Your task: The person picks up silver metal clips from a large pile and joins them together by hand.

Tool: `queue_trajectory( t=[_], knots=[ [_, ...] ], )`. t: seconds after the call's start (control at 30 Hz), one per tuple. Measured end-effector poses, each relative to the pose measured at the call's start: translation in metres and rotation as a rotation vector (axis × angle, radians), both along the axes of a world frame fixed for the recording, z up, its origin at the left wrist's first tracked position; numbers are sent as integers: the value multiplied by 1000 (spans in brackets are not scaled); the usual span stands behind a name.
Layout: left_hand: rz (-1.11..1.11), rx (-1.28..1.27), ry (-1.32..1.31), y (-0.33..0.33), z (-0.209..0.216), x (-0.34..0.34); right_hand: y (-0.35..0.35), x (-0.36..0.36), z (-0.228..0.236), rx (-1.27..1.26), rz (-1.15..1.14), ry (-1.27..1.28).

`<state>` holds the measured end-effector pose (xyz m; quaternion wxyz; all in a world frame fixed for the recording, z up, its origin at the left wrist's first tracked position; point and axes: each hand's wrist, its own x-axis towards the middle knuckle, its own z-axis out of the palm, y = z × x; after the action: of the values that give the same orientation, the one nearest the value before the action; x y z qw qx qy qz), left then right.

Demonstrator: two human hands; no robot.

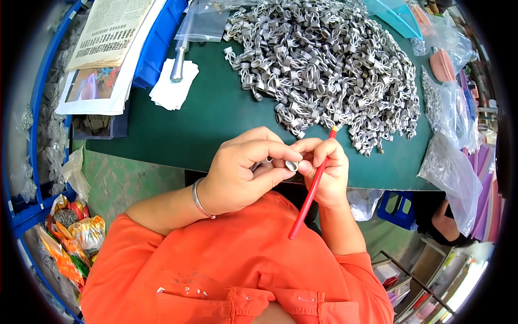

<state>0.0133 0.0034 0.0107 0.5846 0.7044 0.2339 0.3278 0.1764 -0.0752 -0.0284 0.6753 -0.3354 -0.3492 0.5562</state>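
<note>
Close together before my chest, both hands are over the near edge of the green table [178, 137]. My left hand [237, 170], with a metal bangle [200, 200] at its wrist, pinches a small silver metal piece [292, 166] with an oval opening. More metal shows between its fingers. My right hand [329, 167] holds a slim red stick [308, 202] with a yellowish tip, like a pencil, slanting up between its fingers. Its thumb and fingertips are at the metal piece too. Beyond my hands lies a large heap of looped silver metal pieces [329, 70].
White paper slips [175, 86] lie left of the heap under a metal-handled tool [178, 67]. A blue bin [156, 48] and printed sheets [94, 89] stand at the far left. Clear plastic bags [450, 170] hang over the right edge. A blue stool [396, 209] is below.
</note>
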Motion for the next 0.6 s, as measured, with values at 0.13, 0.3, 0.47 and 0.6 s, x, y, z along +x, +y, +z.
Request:
queue_trajectory(
  t=[0.13,0.3,0.47,0.6],
  knots=[
    [23,-164,-59,1,-4,0,-2,-2,4,89,-234,-318],
    [-9,-835,-39,3,-12,1,0,-8,13,198,-362,-514],
    [-115,-1125,-146,2,-18,1,5,-11,20,381,-316,-798],
    [73,-1320,-240,12,-11,-2,14,2,23,341,-420,-1064]
  ],
)
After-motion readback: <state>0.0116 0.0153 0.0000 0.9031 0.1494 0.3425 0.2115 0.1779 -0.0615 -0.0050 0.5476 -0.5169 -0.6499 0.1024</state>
